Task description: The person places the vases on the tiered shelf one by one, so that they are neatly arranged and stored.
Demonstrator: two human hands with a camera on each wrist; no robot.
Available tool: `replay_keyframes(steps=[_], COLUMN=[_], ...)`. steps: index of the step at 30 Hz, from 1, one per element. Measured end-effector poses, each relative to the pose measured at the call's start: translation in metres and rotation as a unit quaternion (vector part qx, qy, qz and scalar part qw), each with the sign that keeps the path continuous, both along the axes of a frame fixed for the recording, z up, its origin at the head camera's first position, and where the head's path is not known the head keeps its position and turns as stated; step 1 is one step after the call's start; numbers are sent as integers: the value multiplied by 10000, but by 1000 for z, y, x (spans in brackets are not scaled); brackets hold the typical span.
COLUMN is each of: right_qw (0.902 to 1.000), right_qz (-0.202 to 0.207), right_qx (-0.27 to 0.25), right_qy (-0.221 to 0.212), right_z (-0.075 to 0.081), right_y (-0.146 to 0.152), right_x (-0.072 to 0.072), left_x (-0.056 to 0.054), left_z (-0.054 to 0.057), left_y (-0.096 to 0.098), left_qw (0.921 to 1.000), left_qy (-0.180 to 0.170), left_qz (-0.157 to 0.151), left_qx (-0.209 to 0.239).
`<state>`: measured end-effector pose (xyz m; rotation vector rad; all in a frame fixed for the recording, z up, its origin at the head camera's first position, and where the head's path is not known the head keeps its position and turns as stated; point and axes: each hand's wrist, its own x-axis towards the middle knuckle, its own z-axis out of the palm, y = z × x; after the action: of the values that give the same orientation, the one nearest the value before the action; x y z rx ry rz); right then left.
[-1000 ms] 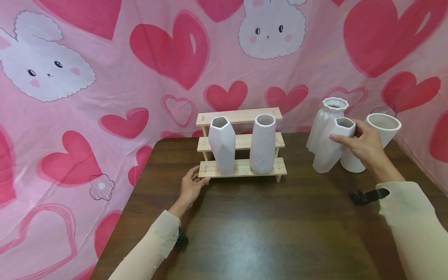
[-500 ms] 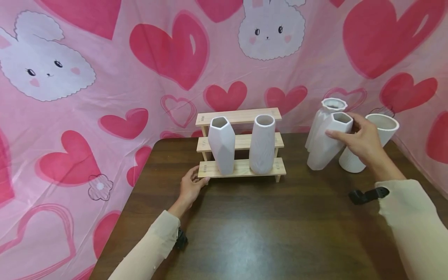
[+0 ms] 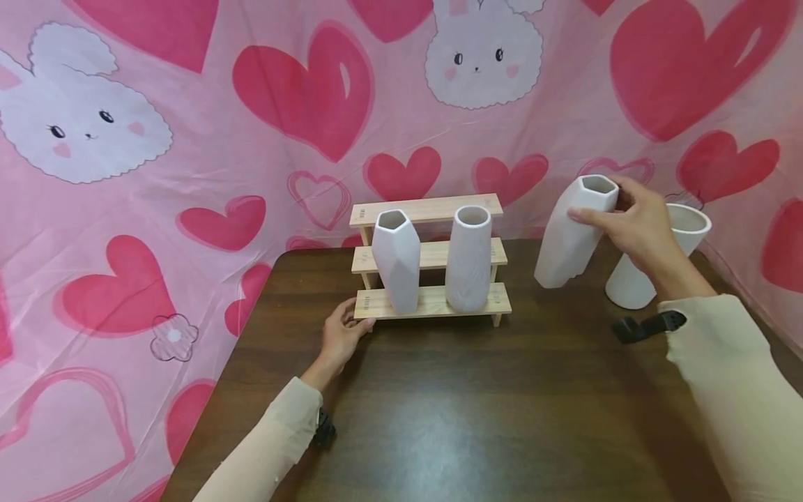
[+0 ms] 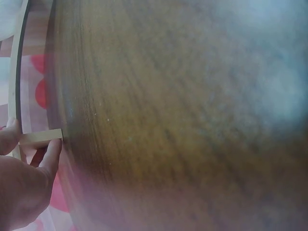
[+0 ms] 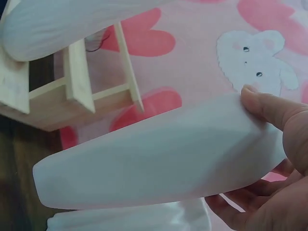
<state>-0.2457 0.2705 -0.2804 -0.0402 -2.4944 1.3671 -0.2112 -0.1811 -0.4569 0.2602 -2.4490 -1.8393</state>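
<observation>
My right hand (image 3: 640,219) grips a white faceted vase (image 3: 567,233) near its five-sided mouth, thumb on the near side. The vase tilts, its base toward the left, above the table. In the right wrist view the same vase (image 5: 159,154) lies across the picture, with the wooden stand behind it. My left hand (image 3: 341,336) holds the left end of the three-step wooden stand (image 3: 433,301) at its lowest step; in the left wrist view fingertips touch a stand leg (image 4: 41,138). On that step stand another faceted vase (image 3: 398,261) and a rounded vase (image 3: 469,261).
Right of the held vase stands a white tapered vase (image 3: 630,282), partly behind my right hand. Another white vase (image 5: 134,219) shows below the held one in the right wrist view; in the head view it is hidden. A pink heart-print cloth (image 3: 263,160) hangs behind the brown table (image 3: 426,404).
My right hand has lifted the faceted vase and moved it left, so it now covers the wavy-rimmed vase behind. The left hand has stayed at the stand.
</observation>
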Motion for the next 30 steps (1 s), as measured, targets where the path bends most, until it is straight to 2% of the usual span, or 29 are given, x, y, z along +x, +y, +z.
replay_keyframes(steps=[11, 21, 30], right_qw=[9993, 9975, 9936], right_qz=[70, 92, 281], right_qx=[-306, -543, -1077], right_qy=[-183, -443, -166], right_z=[31, 63, 84], right_y=[-19, -37, -60], right_x=[-16, -18, -29], left_x=[1, 2, 1], left_z=[0, 2, 2], left_y=[0, 0, 0], left_qw=[10000, 10000, 9999], left_qy=[-6, -28, -58], left_qz=[8, 19, -19], left_qx=[9, -87, -119])
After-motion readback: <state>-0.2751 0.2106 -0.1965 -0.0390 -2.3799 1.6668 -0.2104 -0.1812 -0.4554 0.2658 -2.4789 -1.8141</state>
